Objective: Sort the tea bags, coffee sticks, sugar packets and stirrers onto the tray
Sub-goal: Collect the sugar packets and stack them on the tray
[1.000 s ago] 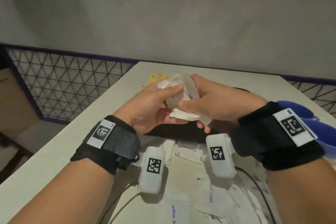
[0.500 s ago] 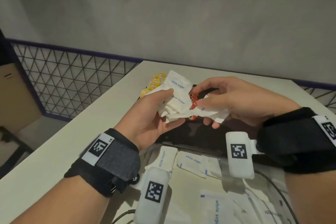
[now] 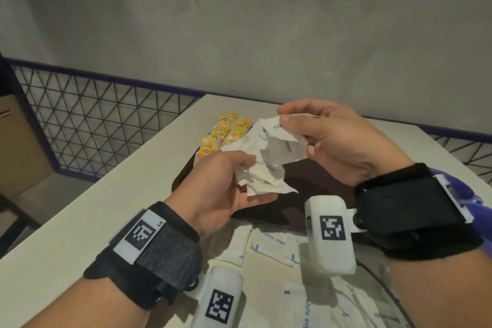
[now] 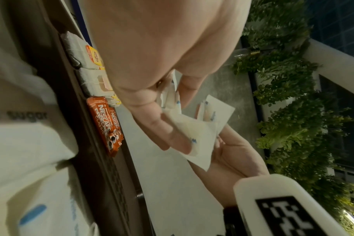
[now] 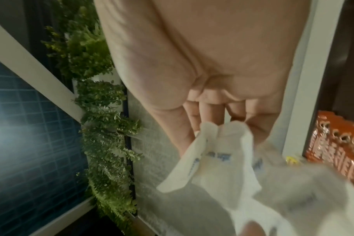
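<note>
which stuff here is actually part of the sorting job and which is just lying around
Part of the job:
- sugar packets held in the left hand and right hand
- loose sugar packets on the table
- tea bags on the tray
- coffee sticks on the tray
- dark tray

Just lying about:
- mesh fence
- cardboard box

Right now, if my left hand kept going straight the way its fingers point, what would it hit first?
Most likely your right hand: the left hand points at it across the sugar packets both hold. Depth is unclear.
</note>
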The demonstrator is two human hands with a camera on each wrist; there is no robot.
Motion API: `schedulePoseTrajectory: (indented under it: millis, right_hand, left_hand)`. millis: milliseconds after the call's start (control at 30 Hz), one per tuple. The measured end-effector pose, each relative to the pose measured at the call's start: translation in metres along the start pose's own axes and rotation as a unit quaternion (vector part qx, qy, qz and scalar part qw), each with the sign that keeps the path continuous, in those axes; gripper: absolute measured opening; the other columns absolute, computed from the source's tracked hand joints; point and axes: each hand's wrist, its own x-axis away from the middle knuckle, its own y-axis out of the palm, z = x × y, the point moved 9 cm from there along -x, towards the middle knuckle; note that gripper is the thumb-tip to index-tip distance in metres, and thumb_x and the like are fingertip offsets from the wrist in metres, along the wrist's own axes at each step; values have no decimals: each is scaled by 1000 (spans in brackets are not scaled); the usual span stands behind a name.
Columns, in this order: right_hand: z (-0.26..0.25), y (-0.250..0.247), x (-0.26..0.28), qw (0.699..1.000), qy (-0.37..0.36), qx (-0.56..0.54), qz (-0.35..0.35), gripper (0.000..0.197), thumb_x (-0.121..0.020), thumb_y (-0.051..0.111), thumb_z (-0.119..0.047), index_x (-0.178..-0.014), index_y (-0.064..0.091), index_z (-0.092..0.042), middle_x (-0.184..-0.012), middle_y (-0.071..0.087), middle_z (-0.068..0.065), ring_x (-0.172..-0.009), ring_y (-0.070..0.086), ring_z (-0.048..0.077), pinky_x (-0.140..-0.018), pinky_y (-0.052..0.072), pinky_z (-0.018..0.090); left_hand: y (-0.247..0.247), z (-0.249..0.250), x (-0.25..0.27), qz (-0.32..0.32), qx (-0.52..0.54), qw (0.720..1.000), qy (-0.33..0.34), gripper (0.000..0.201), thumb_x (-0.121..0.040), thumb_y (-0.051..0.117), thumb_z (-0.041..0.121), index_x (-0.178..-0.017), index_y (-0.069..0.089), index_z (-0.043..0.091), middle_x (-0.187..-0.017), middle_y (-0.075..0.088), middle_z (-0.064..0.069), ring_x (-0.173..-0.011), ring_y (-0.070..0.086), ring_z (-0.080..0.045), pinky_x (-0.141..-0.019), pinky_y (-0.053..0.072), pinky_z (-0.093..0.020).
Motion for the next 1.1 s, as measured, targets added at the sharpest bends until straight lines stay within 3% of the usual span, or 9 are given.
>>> schedulePoseTrajectory:
  millis: [100, 233, 400, 500, 667, 800, 933, 1000, 1100]
  right_hand:
    - [5, 12, 0, 1000, -4, -3, -9, 27, -90, 71, -1, -117, 67, -6, -96, 76, 19, -81, 71, 23, -77, 58, 36]
    - [-3, 19, 1, 988, -68, 136, 2, 25, -88, 75, -2, -111, 69, -11, -95, 77, 16, -81, 71, 26, -81, 58, 45]
    - [-16, 21, 4, 960, -135, 244, 14, 19, -86, 78, -5, -99, 72, -17, -90, 78, 3, -82, 74, 27, -73, 60, 36]
    - [-21, 22, 5, 935, -163, 313, 34, 21, -82, 84, -15, -96, 72, -25, -91, 76, -7, -73, 66, 14, -72, 57, 32]
    - [-33, 20, 12, 889, -200, 403, 83, 23, -80, 84, -34, -91, 64, -28, -92, 62, -9, -77, 56, 6, -66, 44, 24]
    - [-30, 26, 14, 896, -159, 413, 15, 16, -83, 78, -21, -92, 68, -31, -89, 64, -11, -75, 59, 3, -68, 48, 23]
    - [-21, 35, 15, 891, -117, 435, -58, 52, -75, 72, -6, -113, 66, -41, -107, 61, -12, -85, 66, 15, -78, 61, 40]
    - [-22, 36, 16, 879, -129, 455, -60, 51, -81, 72, -7, -118, 66, -42, -105, 60, -14, -83, 65, 12, -78, 60, 35]
    - [-25, 30, 15, 879, -146, 451, -39, 33, -85, 76, -17, -111, 72, -37, -98, 66, -14, -81, 65, 6, -76, 55, 27]
  left_hand:
    - [17, -1, 5, -55, 4, 998, -6, 38, -94, 48, 9, -125, 69, 14, -119, 75, -17, -100, 75, -29, -77, 65, -42]
    - [25, 7, 9, -89, 25, 995, 23, 40, -72, 53, 13, -106, 74, 13, -105, 76, -16, -86, 74, -29, -77, 62, -44]
    - [17, 11, 6, -70, 41, 996, 33, 45, -78, 48, 7, -117, 71, 12, -107, 75, -13, -87, 74, -29, -70, 64, -43]
    - [9, 16, 5, -28, 6, 997, 65, 36, -93, 55, 0, -124, 69, 11, -107, 76, -12, -86, 76, -23, -61, 62, -35]
    - [4, 22, 6, 4, -11, 995, 100, 39, -94, 61, -2, -129, 67, 13, -114, 77, -13, -88, 77, -23, -61, 61, -33]
    - [-3, 25, 5, 29, -5, 994, 102, 38, -94, 62, 0, -131, 65, 9, -111, 78, -12, -86, 78, -23, -59, 61, -33]
    - [-8, 26, 5, 47, -7, 993, 106, 39, -94, 65, 3, -132, 64, 10, -112, 78, -13, -87, 78, -25, -61, 60, -33]
    - [-8, 26, 5, 47, -18, 993, 108, 39, -93, 66, 3, -132, 64, 12, -111, 78, -11, -86, 78, -24, -62, 60, -32]
    - [-5, 25, 5, 40, -31, 993, 106, 42, -91, 71, 7, -131, 65, 14, -111, 79, -10, -88, 78, -23, -62, 61, -32]
